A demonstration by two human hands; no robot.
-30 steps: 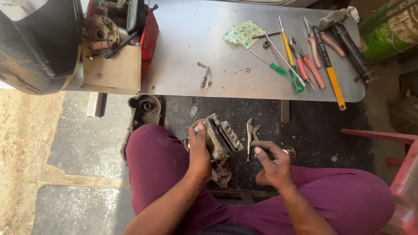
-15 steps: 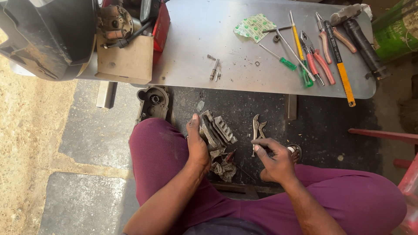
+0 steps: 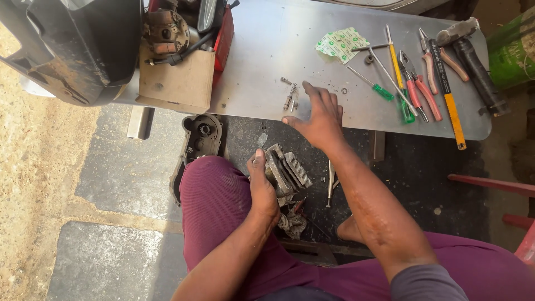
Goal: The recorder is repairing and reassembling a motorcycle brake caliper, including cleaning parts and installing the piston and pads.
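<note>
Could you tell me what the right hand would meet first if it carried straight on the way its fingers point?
Probably the small metal bolts and spring lying on the grey metal table, just ahead of the right hand, though its height above them is unclear.

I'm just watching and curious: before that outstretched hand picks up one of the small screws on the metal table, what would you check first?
1. Grey finned metal engine part gripped by left hand: ok.
2. Right hand empty, fingers spread over grey sheet-metal table: ok.
3. Small screws and spring lie beside the fingertips: ok.
4. Which screw is meant: cannot tell.
5. Green-handled screwdriver lies clear of the hand: ok.
6. Silver wrench on the dark floor mat, not underfoot: ok.
</note>
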